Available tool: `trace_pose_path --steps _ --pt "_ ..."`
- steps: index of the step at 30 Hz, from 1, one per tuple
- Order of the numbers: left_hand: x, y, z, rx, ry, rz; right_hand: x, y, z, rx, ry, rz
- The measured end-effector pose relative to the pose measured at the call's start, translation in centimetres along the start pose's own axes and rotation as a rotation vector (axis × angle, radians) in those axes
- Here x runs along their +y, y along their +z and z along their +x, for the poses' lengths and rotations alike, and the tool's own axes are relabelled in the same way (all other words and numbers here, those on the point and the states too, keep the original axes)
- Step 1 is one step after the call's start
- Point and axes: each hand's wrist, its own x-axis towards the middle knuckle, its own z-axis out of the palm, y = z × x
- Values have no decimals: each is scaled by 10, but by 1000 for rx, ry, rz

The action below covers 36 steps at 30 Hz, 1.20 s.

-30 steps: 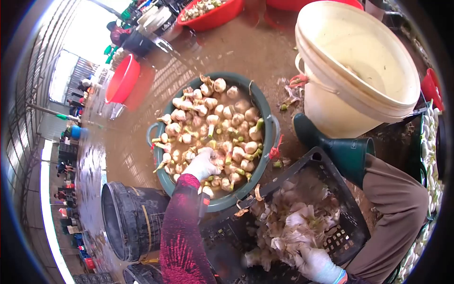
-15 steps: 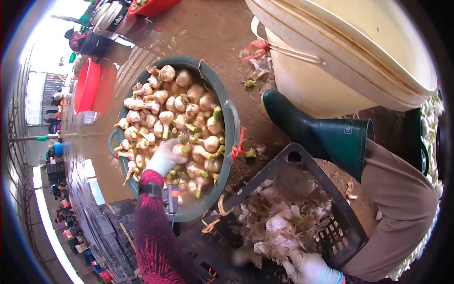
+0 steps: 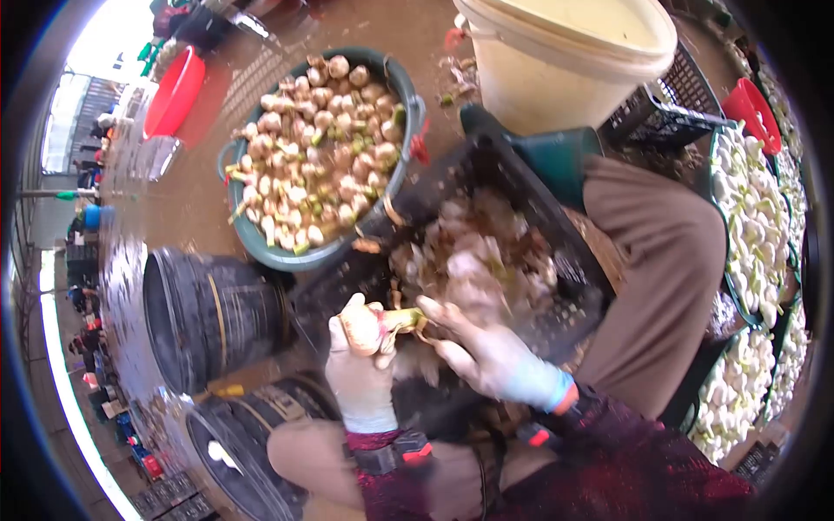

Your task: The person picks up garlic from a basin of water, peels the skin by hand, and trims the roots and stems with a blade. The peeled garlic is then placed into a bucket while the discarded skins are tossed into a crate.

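Note:
My left hand (image 3: 360, 378), in a pale glove, is closed around a garlic bulb (image 3: 359, 330) with a pinkish neck and a short green stem pointing right. My gloved right hand (image 3: 495, 356) is at the stem's cut end, finger and thumb about it and a loose strip of skin; the exact grip is blurred. Beneath both hands stands a black plastic crate (image 3: 599, 291) with papery garlic skins (image 3: 469, 260) inside. Beyond it, a green tub (image 3: 408, 95) holds many unpeeled garlic bulbs (image 3: 326, 148).
Two black buckets (image 3: 213, 317) stand at my left. A cream bucket (image 3: 556, 87) is ahead, by my green boot (image 3: 556, 165). On the right are containers of peeled white garlic (image 3: 751, 217), a black crate (image 3: 669, 108) and a red basin (image 3: 751, 117). Another red basin (image 3: 174, 91) lies far left.
My left hand has come back from the tub with a garlic bulb. My right hand has left the skins in the crate and met it at the stem. The view has shifted.

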Motion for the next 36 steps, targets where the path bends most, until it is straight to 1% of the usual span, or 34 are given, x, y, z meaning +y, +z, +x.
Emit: trace_pose_path --steps 1,2,3,4,5,6,8,10,12,14,16,17,18,20,21,22,24,25,26,28,30,31,32,34,36 --pt "-14 0 -17 86 35 21 5 12 0 33 -109 -38" --pt "-26 -1 -30 165 73 42 2 13 -7 -48 -70 -86" --pt "-35 -10 -40 164 96 124 3 16 -11 -141 -33 -175" --pt "-42 -16 -46 189 103 129 6 20 -14 -230 0 -264" --pt "-48 -19 -53 251 107 153 7 23 -17 -281 32 -308" --pt "-53 -19 -58 314 110 179 10 26 -21 -288 36 -308" --pt "-66 -21 -63 338 118 186 17 35 -30 -213 19 -247" --pt "-71 -21 -67 358 119 197 13 31 -35 -218 58 -247" --pt "-72 -16 -69 429 98 275 11 25 -35 -271 69 -277" --pt "-73 -17 -72 428 92 313 17 29 -38 -233 94 -226" --pt "-71 -20 -73 318 76 278 25 37 -32 -39 73 151" --pt "-70 -24 -73 341 54 242 28 31 -33 -129 219 393" --pt "-70 -25 -74 336 57 246 17 15 -27 -305 530 665" --pt "-66 -23 -76 271 -33 46 15 -15 -21 -426 459 477" --pt "-65 -22 -76 233 -47 -9 18 -16 -19 -231 167 228" --pt "-63 -22 -75 219 -66 -15 18 -19 -24 -142 107 -26" --pt "-64 -18 -74 219 -85 -15 15 -15 -27 -104 -71 -117" --pt "-65 -18 -75 212 -90 -12 15 -10 -26 -145 -134 -59" --pt "-66 -19 -77 211 -77 40 14 -2 -27 -192 -37 -86" --pt "-67 -21 -77 208 -56 93 6 -6 -27 -221 39 -76" --pt "-70 -22 -79 162 26 288 19 3 -25 -190 151 -57" --pt "-64 -22 -77 -40 55 295 28 6 -23 -146 148 113" --pt "-66 -20 -79 -42 50 290 34 9 -24 -122 144 271" --pt "-63 1 -84 16 177 578 30 8 -23 -76 50 172" --pt "-58 0 -84 38 134 610 15 6 -22 -173 130 63"
